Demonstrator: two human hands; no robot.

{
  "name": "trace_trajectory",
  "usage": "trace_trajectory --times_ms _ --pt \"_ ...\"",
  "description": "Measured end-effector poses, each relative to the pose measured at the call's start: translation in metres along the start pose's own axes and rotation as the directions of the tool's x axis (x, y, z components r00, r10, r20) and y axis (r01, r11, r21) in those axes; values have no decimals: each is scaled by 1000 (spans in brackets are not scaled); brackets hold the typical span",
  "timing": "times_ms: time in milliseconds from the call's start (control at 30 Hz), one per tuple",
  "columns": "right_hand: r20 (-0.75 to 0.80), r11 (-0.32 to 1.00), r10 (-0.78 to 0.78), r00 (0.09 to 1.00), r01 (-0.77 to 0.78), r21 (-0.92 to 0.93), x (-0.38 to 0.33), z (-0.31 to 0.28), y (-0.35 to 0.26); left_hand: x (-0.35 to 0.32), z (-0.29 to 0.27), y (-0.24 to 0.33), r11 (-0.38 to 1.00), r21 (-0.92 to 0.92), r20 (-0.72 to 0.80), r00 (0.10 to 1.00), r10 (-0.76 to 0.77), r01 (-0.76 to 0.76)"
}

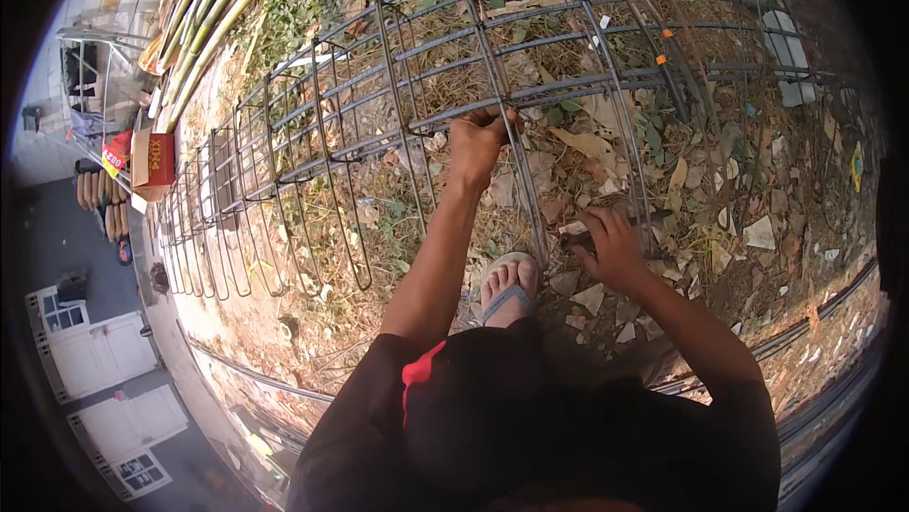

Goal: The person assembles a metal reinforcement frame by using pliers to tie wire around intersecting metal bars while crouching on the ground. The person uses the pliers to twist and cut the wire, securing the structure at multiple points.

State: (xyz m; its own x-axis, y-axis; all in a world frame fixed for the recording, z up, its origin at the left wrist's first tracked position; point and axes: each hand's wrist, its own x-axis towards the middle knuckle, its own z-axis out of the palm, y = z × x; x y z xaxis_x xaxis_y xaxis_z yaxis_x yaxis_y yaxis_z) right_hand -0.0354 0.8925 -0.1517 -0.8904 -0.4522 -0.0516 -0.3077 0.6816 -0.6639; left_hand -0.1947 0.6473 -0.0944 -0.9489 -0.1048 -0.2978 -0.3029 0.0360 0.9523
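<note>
A long cage of steel reinforcing bars (431, 119) with square stirrups stretches across the ground before me. My left hand (476, 145) is closed round a lengthwise bar, right where a stirrup (523, 181) crosses it. Lower and to the right, my right hand (614, 245) is curled near the low end of another stirrup (632, 152). Something dark shows at its fingers, but its kind is too unclear to name. A long-handled tool with dark grips and orange bands (668, 67) lies beside the bars at the upper right.
Dry grass, leaves and broken tile pieces (759, 233) cover the ground. My sandalled foot (508, 290) stands just below the cage. Bamboo poles (213, 15) lean at the upper left, near a red carton (159, 160). Loose bars (833, 299) lie at the lower right.
</note>
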Motion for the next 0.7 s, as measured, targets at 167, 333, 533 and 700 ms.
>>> trace_trajectory --times_ms 167,333,533,700 --pt "196 911 -204 959 259 -320 -56 -12 27 4 0 -2 996 -74 35 999 -36 38" --pt "86 902 -65 994 95 -421 -35 -24 41 8 2 -9 996 -74 -26 998 -49 46" --pt "198 918 -117 973 182 -352 -34 -41 53 11 1 -15 990 -137 16 999 -29 31" --pt "250 910 -132 959 217 -354 -43 -33 64 5 6 -12 995 -100 -19 1000 -20 18"
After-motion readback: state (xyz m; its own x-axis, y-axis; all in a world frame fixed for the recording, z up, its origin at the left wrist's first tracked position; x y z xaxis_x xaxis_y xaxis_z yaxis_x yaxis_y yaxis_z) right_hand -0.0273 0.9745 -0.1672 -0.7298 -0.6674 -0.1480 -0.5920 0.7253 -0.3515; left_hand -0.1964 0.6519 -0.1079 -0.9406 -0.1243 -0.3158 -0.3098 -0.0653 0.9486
